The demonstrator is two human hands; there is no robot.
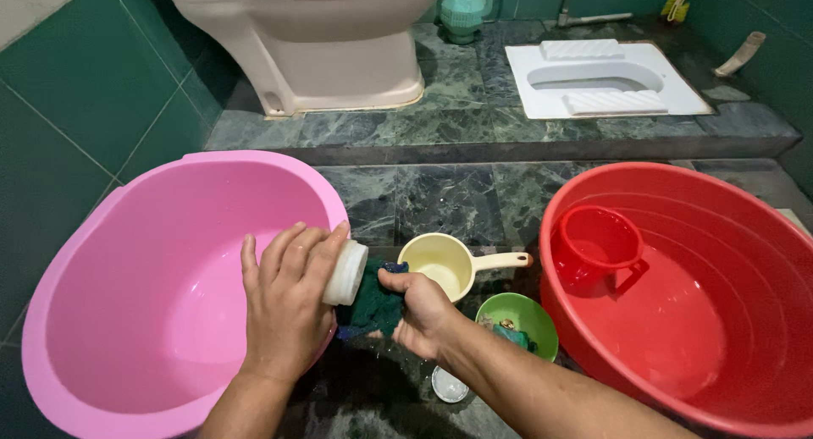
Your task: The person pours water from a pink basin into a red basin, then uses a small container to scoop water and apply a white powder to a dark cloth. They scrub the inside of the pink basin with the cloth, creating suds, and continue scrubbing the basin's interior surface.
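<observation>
Left hand: fingers wrapped around a small cream-white cup, gripping it from the side, held above the right edge of the pink basin. The cup lies tilted, its mouth turned toward the right hand.

Right hand: clenched on a dark green scrub cloth, which is pressed against the open end of the cup. Cloth and cup touch between the 2 hands.

Just behind the hands, on the dark marble floor, sits a pale yellow dipper, its handle pointing right toward the red basin. A red dipper rests inside the red basin near its left wall. A small green bowl stands between the right forearm and the red basin, with something in it that cannot be made out. A small round silvery lid lies on the floor under the right forearm.

Further back, on a raised step: base of a white pedestal toilet, a white squat pan, a teal jug. Green wall tiles at left.
</observation>
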